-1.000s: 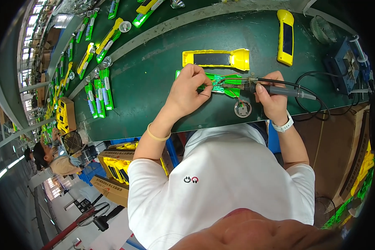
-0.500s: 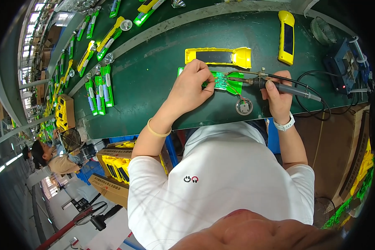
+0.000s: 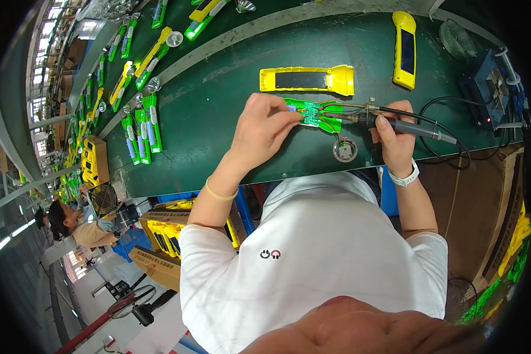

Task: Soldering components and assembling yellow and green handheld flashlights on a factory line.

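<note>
In front of me lies a green flashlight casing half (image 3: 333,124) with a small circuit board (image 3: 312,113) and thin wires in it. My right hand (image 3: 397,137) grips a soldering iron (image 3: 422,128). Its tip, with a thin metal tube running alongside, points left at the board. At the board's left edge, the thumb and fingers of my left hand (image 3: 264,131) are pinched together; what they hold is too small to make out. A round metal lamp piece (image 3: 344,150) rests just below the casing, with wires leading up to it. Part of the casing is hidden behind my left hand.
Beyond the casing lies a yellow shell (image 3: 306,79) with a dark panel. A yellow flashlight (image 3: 404,52) is farther right, near a blue soldering station (image 3: 484,88) and its cables. Several green casing assemblies (image 3: 140,137) lie at left. Another person (image 3: 79,224) is at far left.
My left hand has shifted slightly down and left, showing more of the casing's far left part. The soldering iron stays almost in place at the board.
</note>
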Demonstrator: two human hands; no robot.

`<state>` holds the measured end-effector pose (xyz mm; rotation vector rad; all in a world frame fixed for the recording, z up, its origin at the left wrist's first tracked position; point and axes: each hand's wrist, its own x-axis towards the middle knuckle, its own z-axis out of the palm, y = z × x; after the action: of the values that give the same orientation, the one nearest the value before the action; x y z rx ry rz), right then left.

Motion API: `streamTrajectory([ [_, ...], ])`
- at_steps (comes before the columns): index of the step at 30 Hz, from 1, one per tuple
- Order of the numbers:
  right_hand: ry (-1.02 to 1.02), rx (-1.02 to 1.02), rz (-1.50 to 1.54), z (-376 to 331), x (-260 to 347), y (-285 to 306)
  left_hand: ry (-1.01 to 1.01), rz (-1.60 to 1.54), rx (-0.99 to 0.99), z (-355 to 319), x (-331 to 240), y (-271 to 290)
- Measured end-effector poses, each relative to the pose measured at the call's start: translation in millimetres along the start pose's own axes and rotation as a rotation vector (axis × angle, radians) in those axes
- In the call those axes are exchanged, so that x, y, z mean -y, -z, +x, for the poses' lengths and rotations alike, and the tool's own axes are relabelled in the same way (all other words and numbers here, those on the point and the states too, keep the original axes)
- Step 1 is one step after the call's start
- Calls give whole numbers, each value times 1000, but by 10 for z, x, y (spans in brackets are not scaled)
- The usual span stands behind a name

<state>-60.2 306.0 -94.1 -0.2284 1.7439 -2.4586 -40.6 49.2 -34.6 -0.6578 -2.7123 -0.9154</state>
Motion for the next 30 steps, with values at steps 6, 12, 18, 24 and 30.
streamTrajectory([
  [6,-28,36,-9,33,-13,29,-199,150,-7,-18,18,-106],
  [12,-32,74,-21,50,-5,21,-225,201,68,23,-38,-59],
  [18,-33,81,-18,66,-33,-22,-218,240,114,34,-54,-57],
  [24,-53,31,-7,52,6,22,-203,240,136,48,-78,-44],
  [30,98,-191,207,62,97,109,-163,204,144,65,-58,-69],
])
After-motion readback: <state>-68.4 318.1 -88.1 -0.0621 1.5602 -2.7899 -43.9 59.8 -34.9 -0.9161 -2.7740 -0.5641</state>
